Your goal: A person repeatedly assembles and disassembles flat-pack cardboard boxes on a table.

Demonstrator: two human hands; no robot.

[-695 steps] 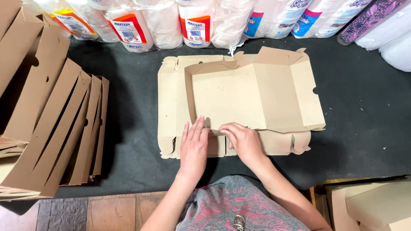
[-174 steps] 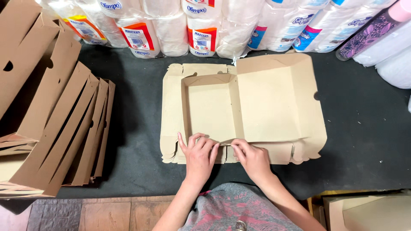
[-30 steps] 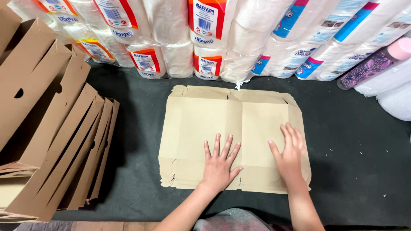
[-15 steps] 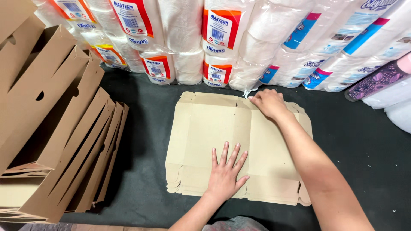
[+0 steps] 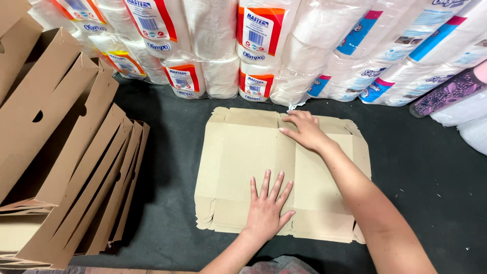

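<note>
A stack of flat brown cardboard box blanks (image 5: 238, 152) lies on a dark mat (image 5: 172, 127) in front of me. My left hand (image 5: 268, 205) rests flat on the near middle of the top blank, fingers spread. My right hand (image 5: 303, 130) reaches across to the far edge of the blank, fingers laid on the cardboard near the centre crease. Neither hand holds anything.
Folded cardboard boxes (image 5: 61, 152) lean in a row on the left. Plastic-wrapped packs of paper rolls (image 5: 253, 45) are stacked along the back. A purple patterned pack (image 5: 446, 94) lies at the right.
The blank that stood partly folded earlier now lies flat. In the last second my right hand moved from the blank's right side to its far edge; my left hand stayed pressed down.
</note>
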